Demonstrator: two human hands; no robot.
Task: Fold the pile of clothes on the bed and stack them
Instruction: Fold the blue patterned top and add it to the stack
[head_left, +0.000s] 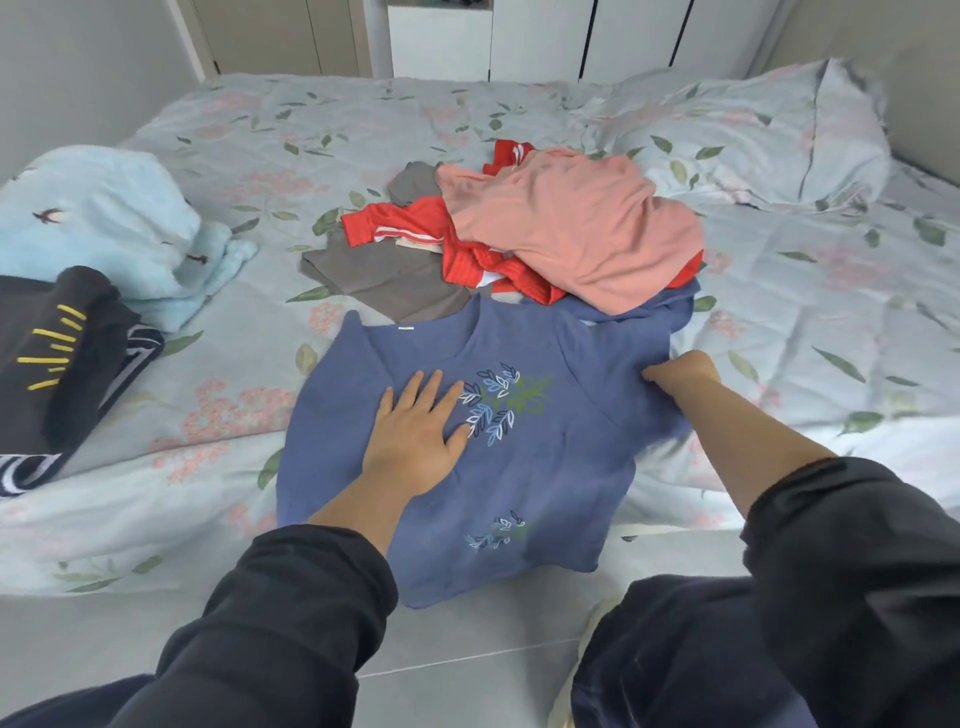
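Room: we look down from the head camera at a bed (249, 124) under a pale floral duvet. Pale wardrobe doors (545, 36) stand behind it, and grey floor tiles (467, 649) run along its near edge.
Blue leaf-print top (550, 467): it lies spread front up at the near edge of the bed, with its hem hanging just over that edge. We place everything else from it.
Left hand (415, 431): it lies palm down on the left of the top's chest, with fingers straight and slightly spread. The fingertips are just beside the leaf print. It presses the cloth and grasps nothing.
Right hand (680, 371): at the top's right shoulder, its fingers are curled tight into the fabric, gripping a fold where the sleeve begins.
Sleeves: we see black sleeves pushed up on both forearms, above the near part of the top.
Pink garment (571, 223): it lies crumpled just beyond the top, uppermost on the unfolded heap. It overlaps the top's far right sleeve.
Red jacket with white stripes (400, 223): it lies under the pink garment, beyond the top's neckline.
Grey garment (384, 280): it is lowest in the heap and touches the top's far left shoulder.
Pale blue fleece (104, 208): it lies bunched well to the left of the top and carries small bird motifs.
Black garment with yellow lines (52, 353): it lies left of the top, against the fleece and nearer to us.
Pillow (753, 140): it lies far beyond the top to the right, in the same floral cloth.
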